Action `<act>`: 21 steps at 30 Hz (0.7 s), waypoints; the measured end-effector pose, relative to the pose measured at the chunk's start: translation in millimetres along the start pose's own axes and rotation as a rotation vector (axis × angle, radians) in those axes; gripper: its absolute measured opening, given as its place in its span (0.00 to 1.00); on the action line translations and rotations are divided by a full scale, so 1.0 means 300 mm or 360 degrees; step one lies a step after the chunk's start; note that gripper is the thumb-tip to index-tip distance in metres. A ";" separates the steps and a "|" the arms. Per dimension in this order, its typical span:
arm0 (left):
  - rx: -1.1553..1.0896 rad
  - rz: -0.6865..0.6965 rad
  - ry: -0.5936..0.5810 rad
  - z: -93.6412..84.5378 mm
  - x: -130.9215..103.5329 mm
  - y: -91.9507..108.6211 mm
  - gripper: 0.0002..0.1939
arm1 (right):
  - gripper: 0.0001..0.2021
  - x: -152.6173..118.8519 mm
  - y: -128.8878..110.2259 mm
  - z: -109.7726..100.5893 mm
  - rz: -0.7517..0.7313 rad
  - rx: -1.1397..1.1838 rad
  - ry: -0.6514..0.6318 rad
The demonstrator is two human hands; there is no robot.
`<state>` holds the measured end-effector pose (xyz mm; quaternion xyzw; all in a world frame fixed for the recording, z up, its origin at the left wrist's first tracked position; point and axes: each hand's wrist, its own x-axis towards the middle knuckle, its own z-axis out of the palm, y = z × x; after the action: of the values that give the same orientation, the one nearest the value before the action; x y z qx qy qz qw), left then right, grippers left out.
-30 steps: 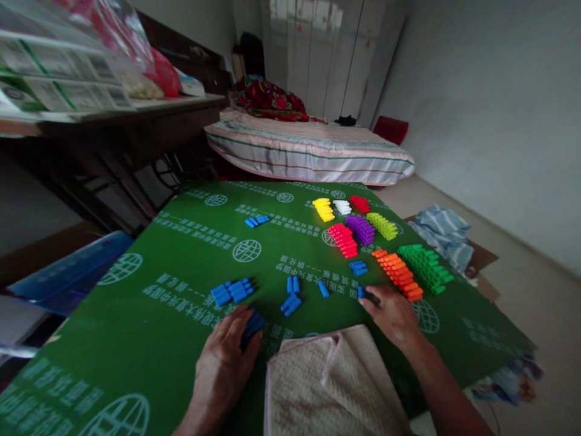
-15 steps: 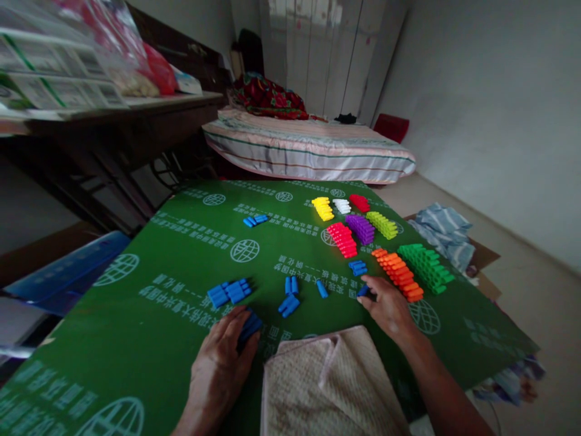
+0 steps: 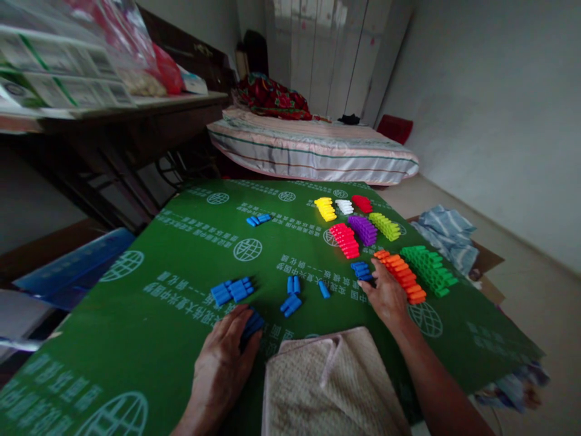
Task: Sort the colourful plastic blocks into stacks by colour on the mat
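Observation:
My left hand (image 3: 224, 354) is curled round a few blue plastic building pieces (image 3: 253, 322) at the near left of the green board, its fingers partly hiding them. My right hand (image 3: 385, 293) has thumb and fingertips at the near right side of a small blue cluster (image 3: 360, 270), pinching the blue piece at its edge. Between the hands lie a single blue piece (image 3: 324, 289), an upright blue pair (image 3: 293, 284) and a slanted blue pair (image 3: 290, 304). Beyond my left hand is a joined blue block (image 3: 232, 290); farther back lie more blue pieces (image 3: 258, 220).
Joined blocks in orange (image 3: 399, 275), green (image 3: 429, 269), pink (image 3: 344, 240), purple (image 3: 362, 230), lime (image 3: 385, 226), yellow (image 3: 325, 209), white (image 3: 344, 207) and red (image 3: 362, 203) stand on the right. A beige cloth (image 3: 333, 387) covers the near edge of the green board (image 3: 181, 242).
My right hand has moved slightly away from me, bringing the blue piece it pinched up against the small blue cluster. My left hand stays on its blue pieces.

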<state>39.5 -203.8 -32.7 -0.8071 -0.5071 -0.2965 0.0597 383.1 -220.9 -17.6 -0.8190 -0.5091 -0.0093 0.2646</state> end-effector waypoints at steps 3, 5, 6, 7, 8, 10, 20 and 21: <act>-0.0028 -0.0052 -0.0019 -0.002 0.001 0.005 0.18 | 0.30 -0.001 0.008 0.007 -0.0022 -0.0010 0.0009; -0.0049 -0.0070 -0.0026 -0.005 0.004 0.009 0.17 | 0.30 0.000 0.013 0.010 -0.0035 -0.0005 0.0009; -0.0058 -0.0076 -0.0030 -0.008 0.005 0.011 0.17 | 0.30 -0.001 0.016 0.009 -0.0043 -0.0002 0.0014; -0.0065 -0.0084 -0.0033 -0.010 0.006 0.014 0.17 | 0.29 -0.003 0.018 0.007 -0.0052 -0.0002 0.0021; -0.0074 -0.0090 -0.0042 -0.013 0.006 0.015 0.17 | 0.30 -0.006 0.018 0.004 -0.0059 -0.0005 0.0032; -0.0101 -0.0109 -0.0067 -0.015 0.005 0.017 0.17 | 0.29 -0.019 0.011 -0.005 -0.0069 -0.0021 0.0050; -0.0131 -0.0104 -0.0065 -0.005 -0.011 0.007 0.17 | 0.23 -0.052 -0.218 -0.016 -0.1003 0.0208 -0.0620; -0.0119 -0.0091 -0.0058 -0.004 -0.010 0.005 0.17 | 0.21 -0.049 -0.237 -0.012 -0.1027 0.0185 -0.0666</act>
<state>39.2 -207.5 -33.0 -0.7992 -0.5194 -0.3021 0.0120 317.2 -210.2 11.4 -0.5846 -0.7833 0.1041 0.1843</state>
